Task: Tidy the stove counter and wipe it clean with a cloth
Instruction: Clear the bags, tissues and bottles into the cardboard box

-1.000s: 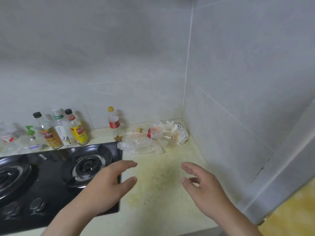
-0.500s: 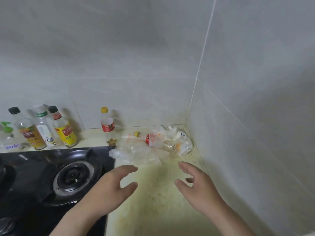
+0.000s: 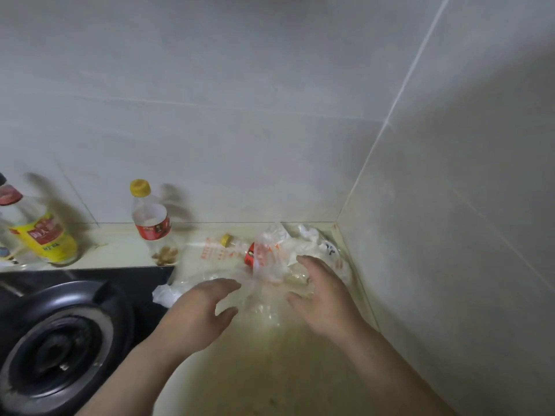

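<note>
Fingers spread and empty, a person's left hand (image 3: 199, 310) and right hand (image 3: 322, 295) flank crumpled clear plastic bags (image 3: 270, 265) in the stained cream desk (image 3: 270, 370) corner, apparently to gather them.
</note>
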Demonstrator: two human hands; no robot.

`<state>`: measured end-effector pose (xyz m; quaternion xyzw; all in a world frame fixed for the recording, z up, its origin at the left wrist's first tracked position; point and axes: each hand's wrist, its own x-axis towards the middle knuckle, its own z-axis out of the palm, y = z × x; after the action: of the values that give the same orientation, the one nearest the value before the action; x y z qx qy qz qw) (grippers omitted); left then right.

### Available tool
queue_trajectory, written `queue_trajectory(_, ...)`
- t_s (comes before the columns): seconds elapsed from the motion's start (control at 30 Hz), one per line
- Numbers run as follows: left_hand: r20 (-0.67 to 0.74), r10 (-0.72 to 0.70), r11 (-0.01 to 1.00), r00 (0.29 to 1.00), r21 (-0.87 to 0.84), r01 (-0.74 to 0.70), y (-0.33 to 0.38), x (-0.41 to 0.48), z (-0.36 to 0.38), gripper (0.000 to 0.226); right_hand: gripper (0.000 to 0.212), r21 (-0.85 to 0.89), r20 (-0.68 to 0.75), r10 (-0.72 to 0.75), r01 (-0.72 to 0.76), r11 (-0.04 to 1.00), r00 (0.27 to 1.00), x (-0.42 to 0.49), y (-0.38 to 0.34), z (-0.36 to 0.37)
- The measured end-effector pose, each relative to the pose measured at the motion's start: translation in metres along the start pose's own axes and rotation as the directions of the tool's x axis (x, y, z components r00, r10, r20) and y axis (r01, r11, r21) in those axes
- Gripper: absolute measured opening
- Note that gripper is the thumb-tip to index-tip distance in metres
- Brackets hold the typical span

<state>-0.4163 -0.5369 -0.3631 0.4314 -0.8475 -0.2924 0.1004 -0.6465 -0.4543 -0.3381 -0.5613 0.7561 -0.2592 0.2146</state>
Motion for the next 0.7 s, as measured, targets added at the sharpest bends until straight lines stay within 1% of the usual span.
queue_trajectory(0.1, 0.002, 0.036, 0.995, 0.999, 0.097, -0.037, -0.014, 0.026, 0.016, 0.049, 0.070, -0.086, 0.039, -0.068, 0.071, 0.994, 0.997, 0.035, 0.011, 0.016)
queue_trajectory(0.17, 0.054, 0.039, 0.983, 0.998, 0.175, -0.048, -0.021, 0.038, 0.027, 0.060, 0.075, -0.164, 0.101, -0.101, 0.117, 0.980, 0.990, 0.054, 0.019, 0.027)
queue_trajectory(0.23, 0.127, 0.001, 0.964, 0.992, 0.264, -0.035, -0.028, 0.048, 0.036, 0.071, 0.079, -0.254, 0.176, -0.118, 0.160, 0.954, 0.977, 0.069, 0.027, 0.036)
queue_trajectory(0.3, 0.166, -0.035, 0.950, 0.985, 0.311, -0.019, -0.035, 0.055, 0.043, 0.075, 0.083, -0.303, 0.239, -0.114, 0.185, 0.935, 0.964, 0.083, 0.033, 0.043)
queue_trajectory(0.47, 0.165, -0.064, 0.944, 0.984, 0.329, 0.007, -0.047, 0.064, 0.050, 0.073, 0.097, -0.382, 0.324, -0.014, 0.144, 0.913, 0.946, 0.110, 0.053, 0.056)
queue_trajectory(0.57, 0.152, -0.071, 0.948, 0.986, 0.317, 0.019, -0.051, 0.069, 0.052, 0.070, 0.096, -0.379, 0.345, -0.007, 0.146, 0.914, 0.939, 0.119, 0.061, 0.065)
queue_trajectory(0.7, 0.137, -0.063, 0.952, 0.989, 0.306, 0.018, -0.056, 0.074, 0.054, 0.067, 0.096, -0.393, 0.343, -0.056, 0.197, 0.898, 0.938, 0.126, 0.064, 0.073)
